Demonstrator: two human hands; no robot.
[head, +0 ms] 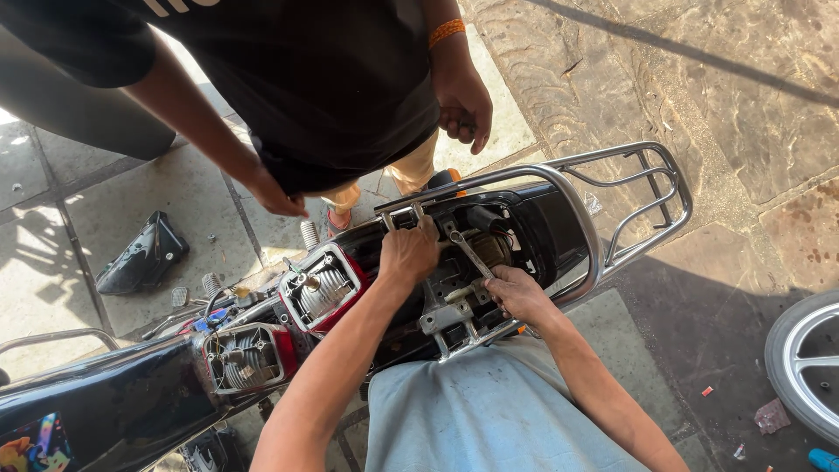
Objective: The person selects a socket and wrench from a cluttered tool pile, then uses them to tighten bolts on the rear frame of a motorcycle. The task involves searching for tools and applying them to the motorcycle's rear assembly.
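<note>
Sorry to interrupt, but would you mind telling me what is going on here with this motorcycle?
A person is working on the rear frame of a motorcycle with its seat off. The left hand grips the frame near the front of the grab rail, while the right hand holds a wrench down among the parts. Another person in a black shirt stands on the far side, hands free. A black side panel lies on the paving.

L grip (409, 252) & R grip (517, 293) both clenched.

Shiny chromed metal luggage rack (642, 188); glossy black plastic rear fairing (559, 236); bare steel wrench (470, 253); rough, stained stone floor (743, 96); soft matt grey cloth shirt (489, 411).
</note>
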